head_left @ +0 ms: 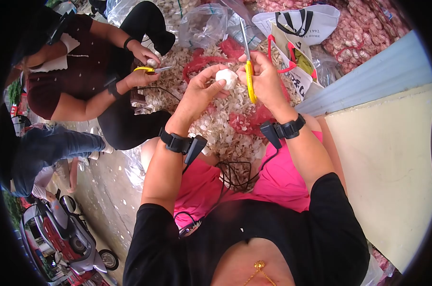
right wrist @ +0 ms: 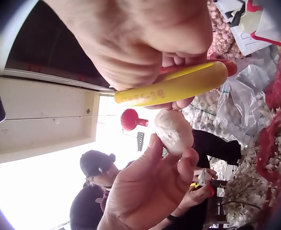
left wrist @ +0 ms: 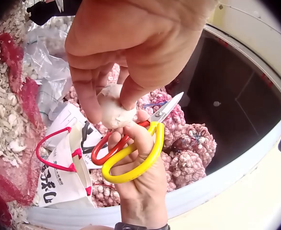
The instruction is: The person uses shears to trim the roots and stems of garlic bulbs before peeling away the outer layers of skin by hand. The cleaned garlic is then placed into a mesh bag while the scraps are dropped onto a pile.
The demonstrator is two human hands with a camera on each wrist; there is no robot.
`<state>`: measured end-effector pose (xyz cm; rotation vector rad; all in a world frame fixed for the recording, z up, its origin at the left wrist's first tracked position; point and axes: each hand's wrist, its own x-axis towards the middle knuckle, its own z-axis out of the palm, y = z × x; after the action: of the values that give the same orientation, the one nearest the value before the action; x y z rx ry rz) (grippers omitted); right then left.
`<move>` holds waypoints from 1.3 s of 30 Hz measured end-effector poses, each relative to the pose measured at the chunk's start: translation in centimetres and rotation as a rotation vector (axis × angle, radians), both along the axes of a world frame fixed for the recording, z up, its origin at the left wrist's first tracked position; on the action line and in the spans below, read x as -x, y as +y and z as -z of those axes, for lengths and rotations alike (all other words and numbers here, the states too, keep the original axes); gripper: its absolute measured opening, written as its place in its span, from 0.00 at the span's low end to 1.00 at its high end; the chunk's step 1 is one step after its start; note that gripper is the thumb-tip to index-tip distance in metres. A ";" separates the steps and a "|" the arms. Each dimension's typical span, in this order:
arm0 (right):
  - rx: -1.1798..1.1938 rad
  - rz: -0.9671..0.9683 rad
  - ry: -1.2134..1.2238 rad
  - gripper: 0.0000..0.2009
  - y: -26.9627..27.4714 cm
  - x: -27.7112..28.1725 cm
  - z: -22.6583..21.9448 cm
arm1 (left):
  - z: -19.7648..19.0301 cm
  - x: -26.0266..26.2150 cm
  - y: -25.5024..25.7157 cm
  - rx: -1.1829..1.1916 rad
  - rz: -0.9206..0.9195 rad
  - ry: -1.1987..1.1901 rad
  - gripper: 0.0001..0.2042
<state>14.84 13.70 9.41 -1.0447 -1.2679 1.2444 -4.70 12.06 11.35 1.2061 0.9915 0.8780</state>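
Observation:
A pale, peeled-looking garlic bulb [head_left: 227,79] is pinched between the thumb and fingers of my left hand [head_left: 200,95]. My right hand [head_left: 266,83] holds scissors [head_left: 250,82] with one yellow and one red handle loop. In the head view their blades point up and away from me. The right fingertips come close to the bulb [left wrist: 115,108] in the left wrist view, where the blades stick out to the right. From the right wrist, the yellow handle [right wrist: 179,87] lies just above the bulb [right wrist: 173,132].
Loose garlic skins [head_left: 225,138] and red netting [head_left: 247,121] lie beneath my hands. A white bag [left wrist: 64,177] with red handles stands ahead, near net sacks of garlic [head_left: 364,33]. A pale-edged panel [head_left: 383,124] is at right. Another person [head_left: 58,86] with scissors sits at left.

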 end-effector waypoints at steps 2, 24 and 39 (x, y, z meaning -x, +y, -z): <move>0.005 -0.028 0.119 0.17 0.2 0.0 0.5 | 0.2 0.2 0.1 0.007 -0.016 -0.030 0.18; 0.177 -0.061 0.266 0.20 -0.3 0.1 -0.6 | 0.2 0.6 0.2 0.132 -0.042 -0.328 0.18; 0.159 -0.084 0.314 0.19 -0.4 0.7 -0.4 | 0.1 -0.2 0.2 0.123 -0.098 -0.299 0.17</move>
<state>14.16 13.34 9.84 -0.8711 -0.9921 1.5275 -4.50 12.22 11.24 0.8970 0.8526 1.0255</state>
